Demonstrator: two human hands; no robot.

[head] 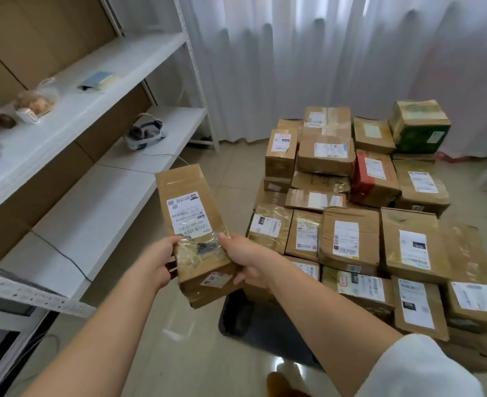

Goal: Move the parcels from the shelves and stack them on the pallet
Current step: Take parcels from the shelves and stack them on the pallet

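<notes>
1. While both hands carry it, the parcel [192,224] sits in mid-air over the floor, between the shelves and the stack, long axis pointing away from the person.
2. L hand [157,260] wraps the near-left corner, thumb on top by the tape; fingers go under, not visible. R hand [246,260] grips the near-right edge, thumb on top, fingers curled below. Both grasp the same near end; far end unsupported.
3. Handling, my read: narrow oblong carton held level from one end w/o visible sag, so prob. light to moderate. Cardboard looks stiff but creased.
4. Clear tape covers the near end and top; glossy, likely slick under thumbs. Bare cardboard on the sides should give better friction.
5. Better hold for placing, I'd judge: one hand slid toward mid-length or under the base, so the far end doesn't dip when lowered.
6. Contents unknown, so can't rule out fragile; set down flat, no drop.
7. Label [186,212] faces up, fine to keep so.
8. Stack [351,224] to the right is already several layers deep, boxes of mixed size, tops uneven. Pallet itself is hidden under them.
9. Flat spot needed: a long thin box bridging two heights could rock. Near-left boxes look lowest and closest.
10. Shelves [93,90] at left hold only small non-parcel bits and a headset [145,133]; so task looks almost done.
</notes>
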